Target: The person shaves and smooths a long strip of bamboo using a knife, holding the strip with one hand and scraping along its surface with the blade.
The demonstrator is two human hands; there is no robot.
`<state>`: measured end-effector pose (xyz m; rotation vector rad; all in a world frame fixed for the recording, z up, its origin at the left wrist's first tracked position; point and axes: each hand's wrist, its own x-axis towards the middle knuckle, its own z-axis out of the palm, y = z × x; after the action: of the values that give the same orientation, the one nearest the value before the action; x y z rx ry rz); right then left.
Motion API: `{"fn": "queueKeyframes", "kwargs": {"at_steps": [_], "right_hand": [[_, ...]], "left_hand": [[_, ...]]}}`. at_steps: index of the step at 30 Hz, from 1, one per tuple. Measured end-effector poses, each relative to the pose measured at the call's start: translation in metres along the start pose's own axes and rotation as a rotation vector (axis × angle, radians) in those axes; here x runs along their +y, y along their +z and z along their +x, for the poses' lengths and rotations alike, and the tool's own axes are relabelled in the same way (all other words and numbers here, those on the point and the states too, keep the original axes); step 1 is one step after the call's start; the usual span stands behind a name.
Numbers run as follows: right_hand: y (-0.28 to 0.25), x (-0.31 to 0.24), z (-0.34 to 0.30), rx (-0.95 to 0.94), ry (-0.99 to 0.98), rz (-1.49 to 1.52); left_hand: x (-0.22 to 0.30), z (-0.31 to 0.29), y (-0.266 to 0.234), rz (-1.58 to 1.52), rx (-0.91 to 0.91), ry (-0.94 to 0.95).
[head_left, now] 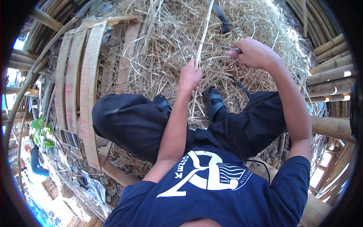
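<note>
Thin knife (218, 46) across a pale strip (204, 32), shavings (166, 64) everywhere

So, nearest first: left hand (190, 76) at 12 o'clock is closed snugly around the strip, which runs on up past it, also at 12. Right hand (255, 53), between 1 and 2, is wrapped round the knife's handle. Slatted wood panel (89, 75) sits farther off at 10.

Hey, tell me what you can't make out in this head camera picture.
All in the head view:
- The far end of the pale strip: cut off by the top edge.
- The strip's gripped part: covered by the left hand.
- Most of the handle of the thin-bladed tool: hidden inside the right hand.
- Much of the left sandal: behind the trouser leg.
- Whatever lies under the shavings: buried.
</note>
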<state>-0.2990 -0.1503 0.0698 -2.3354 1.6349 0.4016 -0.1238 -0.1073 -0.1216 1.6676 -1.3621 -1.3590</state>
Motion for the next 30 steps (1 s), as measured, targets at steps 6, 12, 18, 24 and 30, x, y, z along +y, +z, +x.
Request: {"fn": "queueKeyframes", "kwargs": {"at_steps": [6, 12, 18, 24, 30], "right_hand": [[-0.032, -0.025, -0.032, -0.046, 0.131, 0.015], [-0.063, -0.04, -0.058, 0.007, 0.167, -0.02], [-0.061, -0.045, -0.059, 0.051, 0.109, -0.078], [-0.045, -0.035, -0.043, -0.015, 0.021, -0.023], [0.011, 0.019, 0.018, 0.044, -0.057, 0.013]], "left_hand": [[-0.042, 0.021, 0.019, 0.071, -0.031, -0.038], [-0.01, 0.004, 0.007, -0.097, -0.085, -0.051], [-0.007, -0.003, 0.003, -0.161, -0.18, -0.122], [-0.005, -0.006, -0.004, -0.264, -0.278, -0.097], [0.018, -0.029, -0.013, -0.592, -0.442, -0.056]]}}
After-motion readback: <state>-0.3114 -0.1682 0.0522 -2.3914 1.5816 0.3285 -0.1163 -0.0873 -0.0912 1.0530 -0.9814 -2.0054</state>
